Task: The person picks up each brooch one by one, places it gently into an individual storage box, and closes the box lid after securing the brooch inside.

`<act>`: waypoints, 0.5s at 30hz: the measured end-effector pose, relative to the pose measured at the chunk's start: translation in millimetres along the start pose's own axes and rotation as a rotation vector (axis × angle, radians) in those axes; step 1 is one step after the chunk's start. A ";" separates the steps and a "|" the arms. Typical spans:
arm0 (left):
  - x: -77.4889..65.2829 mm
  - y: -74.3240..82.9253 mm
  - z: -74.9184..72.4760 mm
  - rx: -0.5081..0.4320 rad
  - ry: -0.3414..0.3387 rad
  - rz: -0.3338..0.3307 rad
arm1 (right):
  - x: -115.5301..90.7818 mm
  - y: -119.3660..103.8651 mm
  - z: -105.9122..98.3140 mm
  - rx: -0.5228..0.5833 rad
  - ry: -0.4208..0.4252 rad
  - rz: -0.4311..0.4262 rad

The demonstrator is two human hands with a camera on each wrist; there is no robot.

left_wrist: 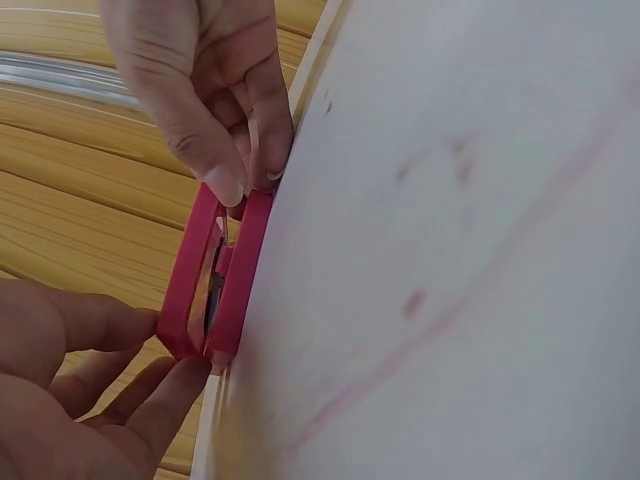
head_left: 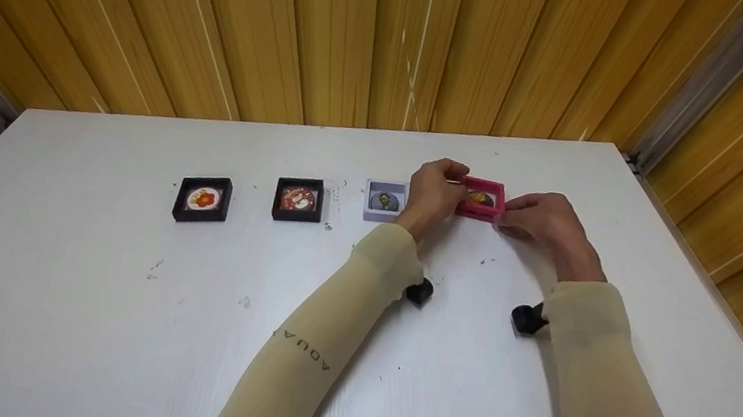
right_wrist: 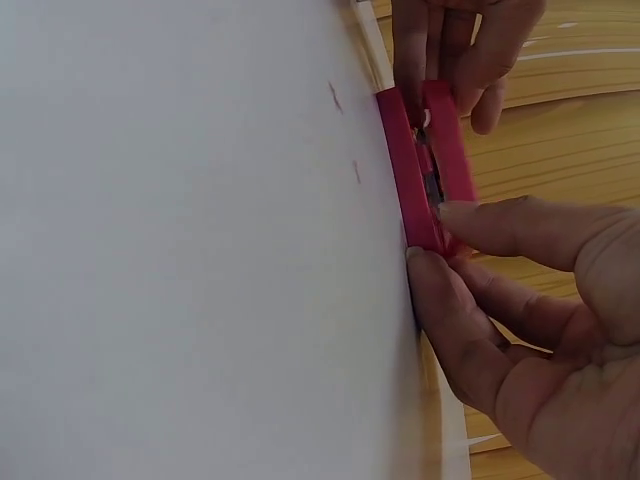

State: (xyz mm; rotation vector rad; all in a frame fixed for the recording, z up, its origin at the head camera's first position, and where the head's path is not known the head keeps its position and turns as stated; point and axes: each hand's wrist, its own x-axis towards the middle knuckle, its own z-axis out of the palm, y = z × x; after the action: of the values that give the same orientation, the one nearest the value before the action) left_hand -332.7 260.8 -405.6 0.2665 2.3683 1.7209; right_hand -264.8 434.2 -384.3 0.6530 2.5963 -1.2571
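Observation:
A pink square display frame (head_left: 481,216) stands on the white table with a round, yellowish coin-like piece (head_left: 481,198) inside. Its two halves are parted by a narrow gap, where the piece shows edge-on between clear film in the left wrist view. My left hand (head_left: 436,192) pinches the frame's left side, thumb and fingertips at its edges. From the right, my right hand (head_left: 544,219) grips the near corner. In the right wrist view the right thumb (right_wrist: 515,228) reaches into the gap, while a finger presses the lower half (right_wrist: 403,170) near the tabletop.
Left of the hands stand a white frame (head_left: 367,209) with a round piece and two black frames, one nearer (head_left: 296,216) and one farther left (head_left: 199,217). A wood-patterned panel wall (head_left: 336,34) rises behind the table (head_left: 82,315). Black wrist cameras sit below both sleeves.

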 end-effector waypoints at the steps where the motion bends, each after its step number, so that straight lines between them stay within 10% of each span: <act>1: 0.2 -0.1 -0.1 0.005 0.002 -0.007 | 0.6 0.2 -0.2 0.014 -0.006 0.008; 15: -1.7 -2.0 -3.9 0.014 0.009 -0.042 | 3.3 -5.7 11.6 0.253 0.081 0.042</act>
State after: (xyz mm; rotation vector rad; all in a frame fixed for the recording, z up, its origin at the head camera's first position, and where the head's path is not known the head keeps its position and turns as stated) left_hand -332.1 256.2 -406.2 0.2101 2.3754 1.6903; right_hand -270.6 423.1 -388.7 0.8136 2.4924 -1.5933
